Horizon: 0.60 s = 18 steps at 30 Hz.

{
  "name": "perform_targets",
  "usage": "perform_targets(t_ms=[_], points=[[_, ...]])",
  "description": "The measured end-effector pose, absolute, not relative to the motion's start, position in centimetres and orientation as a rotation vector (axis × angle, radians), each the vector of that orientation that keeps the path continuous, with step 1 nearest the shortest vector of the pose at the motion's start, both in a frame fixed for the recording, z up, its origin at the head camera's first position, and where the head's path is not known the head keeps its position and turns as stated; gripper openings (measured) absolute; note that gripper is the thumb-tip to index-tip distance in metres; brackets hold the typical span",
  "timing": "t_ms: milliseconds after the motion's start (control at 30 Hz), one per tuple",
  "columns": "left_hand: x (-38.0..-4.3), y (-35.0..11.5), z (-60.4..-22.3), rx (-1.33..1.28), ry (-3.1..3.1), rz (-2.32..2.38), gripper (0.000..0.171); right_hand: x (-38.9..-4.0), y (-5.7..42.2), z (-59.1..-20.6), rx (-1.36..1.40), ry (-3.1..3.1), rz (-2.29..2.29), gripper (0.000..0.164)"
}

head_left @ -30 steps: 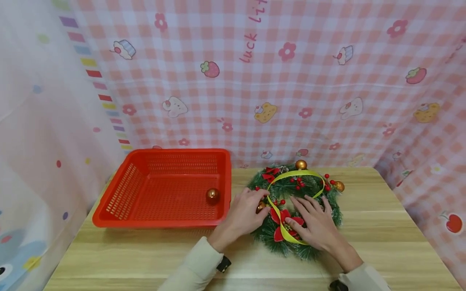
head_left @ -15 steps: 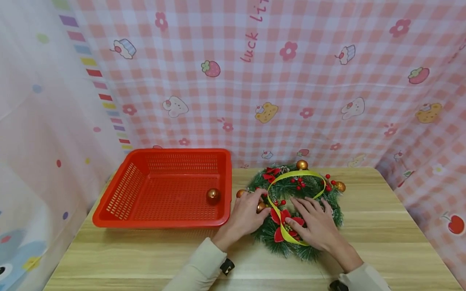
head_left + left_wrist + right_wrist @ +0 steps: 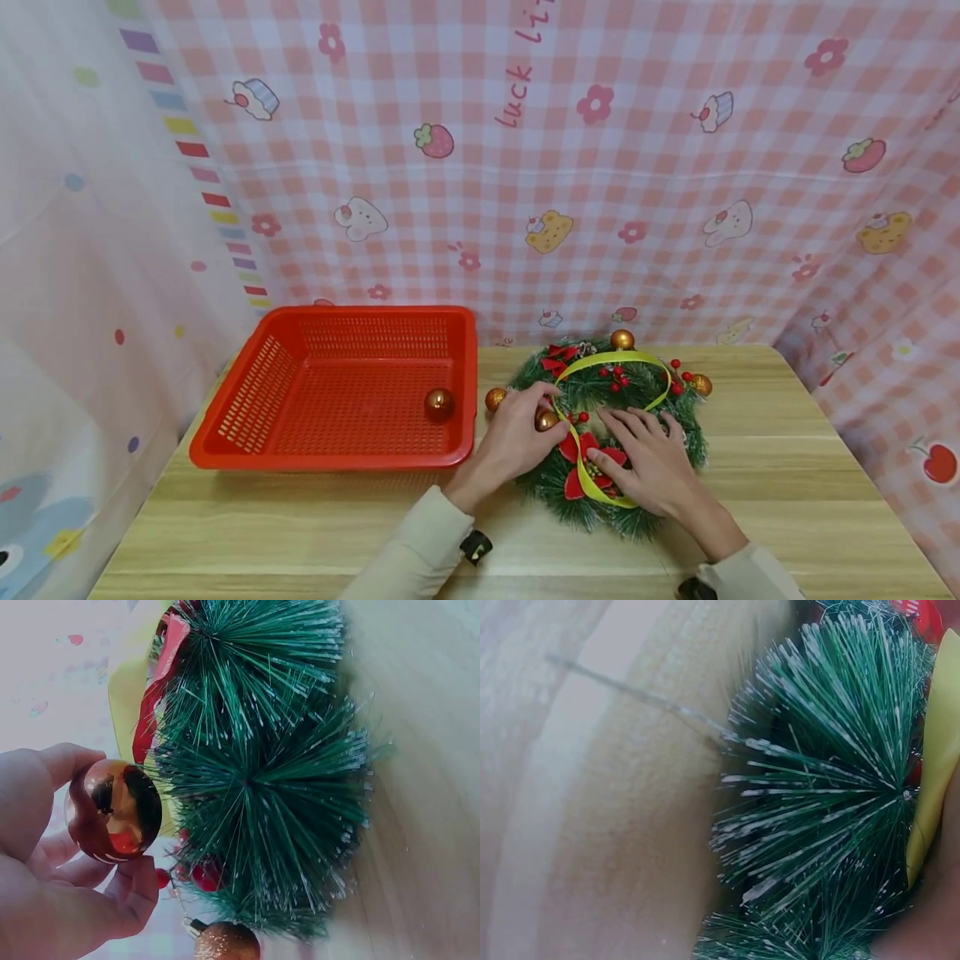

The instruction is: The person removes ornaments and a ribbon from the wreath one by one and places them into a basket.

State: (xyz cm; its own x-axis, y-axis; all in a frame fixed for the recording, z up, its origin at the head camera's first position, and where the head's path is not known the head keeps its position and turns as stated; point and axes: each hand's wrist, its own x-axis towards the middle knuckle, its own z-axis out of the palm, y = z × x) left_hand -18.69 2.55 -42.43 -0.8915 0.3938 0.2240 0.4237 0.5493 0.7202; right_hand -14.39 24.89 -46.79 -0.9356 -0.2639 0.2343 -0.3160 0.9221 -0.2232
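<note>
The left hand [image 3: 516,439] pinches 1 shiny copper ball [image 3: 112,810] at the left side of the wreath [image 3: 259,776]. The right hand [image 3: 651,462], fingers extended, rests on the wreath, right of a red basket [image 3: 360,461] containing 1 loose ball [image 3: 438,404]

Bench [image 3: 300,533]: pale yellowish-brown wood grain, banded in long streaks, smooth, back right corner rounded. On it, left and toward the back: red rectangular plastic basket [image 3: 330,461], perforated sides, upright. Right of centre, near the basket but apart: round green artificial-needle wreath [image 3: 636,385], pale-tipped, lying flat, reaching toward the back edge.
</note>
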Motion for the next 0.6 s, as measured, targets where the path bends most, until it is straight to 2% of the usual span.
perform_targets(t_ms=[600], points=[[-19.8,4.7,-42.1,-0.73,-2.714,-1.41,0.024,-14.3,24.8,-46.7,0.434,-2.875,0.401,0.063]])
